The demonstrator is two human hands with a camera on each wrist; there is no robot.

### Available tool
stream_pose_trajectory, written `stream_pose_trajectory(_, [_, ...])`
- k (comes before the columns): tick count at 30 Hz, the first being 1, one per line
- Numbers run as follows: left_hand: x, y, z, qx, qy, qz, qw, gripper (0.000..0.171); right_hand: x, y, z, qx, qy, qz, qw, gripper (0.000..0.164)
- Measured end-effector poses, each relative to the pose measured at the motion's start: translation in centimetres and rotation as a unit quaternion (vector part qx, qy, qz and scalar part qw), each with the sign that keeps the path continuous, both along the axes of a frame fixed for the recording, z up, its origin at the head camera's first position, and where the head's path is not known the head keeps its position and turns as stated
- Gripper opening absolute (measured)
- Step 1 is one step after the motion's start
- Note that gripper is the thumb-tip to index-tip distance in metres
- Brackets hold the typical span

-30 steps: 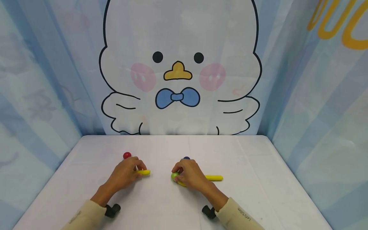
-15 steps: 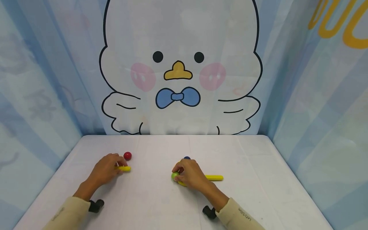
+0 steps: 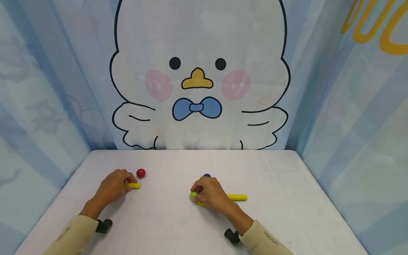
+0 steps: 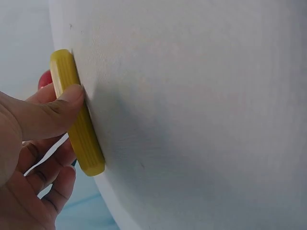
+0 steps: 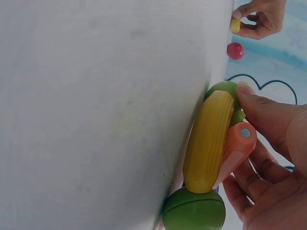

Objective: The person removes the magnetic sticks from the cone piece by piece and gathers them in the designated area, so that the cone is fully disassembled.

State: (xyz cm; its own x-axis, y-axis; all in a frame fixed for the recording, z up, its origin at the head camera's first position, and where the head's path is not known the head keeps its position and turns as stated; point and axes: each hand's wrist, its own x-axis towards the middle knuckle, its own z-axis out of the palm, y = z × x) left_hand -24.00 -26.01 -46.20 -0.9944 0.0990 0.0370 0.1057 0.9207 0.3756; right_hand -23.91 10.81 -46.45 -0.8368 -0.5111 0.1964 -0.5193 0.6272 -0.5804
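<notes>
Toward the left of the table, my left hand (image 3: 114, 185) pinches a short yellow magnetic rod (image 4: 87, 141) between thumb and fingers, close over the white cloth. A red ball (image 3: 141, 173) lies just beyond its fingertips. My right hand (image 3: 211, 193) grips a green ball (image 3: 193, 196) with thumb and fingers. In the right wrist view a curved yellow rod (image 5: 209, 143) runs from that ball to a second green ball (image 5: 194, 211). Beside it an orange rod (image 5: 238, 146) shows a metal disc at its end. The hand hides part of this cluster in the head view.
Behind the right hand a blue ball (image 3: 207, 175) peeks out. To its right a straight yellow rod (image 3: 237, 197) emerges from behind the wrist. A white cloth covers the table (image 3: 178, 230), and printed curtains (image 3: 197, 131) enclose it at the back and sides.
My left hand has moved left and slightly away with the yellow rod, bringing the red ball into full view. The right hand stays in place on the green ball.
</notes>
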Motion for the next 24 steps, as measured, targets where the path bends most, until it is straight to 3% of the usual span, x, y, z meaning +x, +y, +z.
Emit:
stream_pose_trajectory(6, [0.3, 0.1, 0.0, -0.005, 0.010, -0.001, 0.9999, 0.024, 0.1, 0.1, 0.1, 0.001, -0.006, -0.001, 1.000, 0.019])
stream_pose_trajectory(12, [1.1, 1.1, 0.5, -0.013, 0.055, -0.012, 0.9983, 0.026, -0.2, 0.4, 0.3, -0.016, -0.019, 0.000, 1.000, 0.022])
stream_pose_trajectory(20, [1.7, 4.7, 1.8, 0.010, 0.122, -0.064, 0.9904, 0.028, -1.2, 1.5, 1.1, -0.068, -0.037, -0.032, 0.996, 0.021])
stream_pose_trajectory(24, [1.9, 7.1, 2.3, 0.020, 0.127, -0.083, 0.9882, 0.030, -1.9, 2.1, 1.2, -0.077, -0.022, -0.048, 0.996, 0.021])
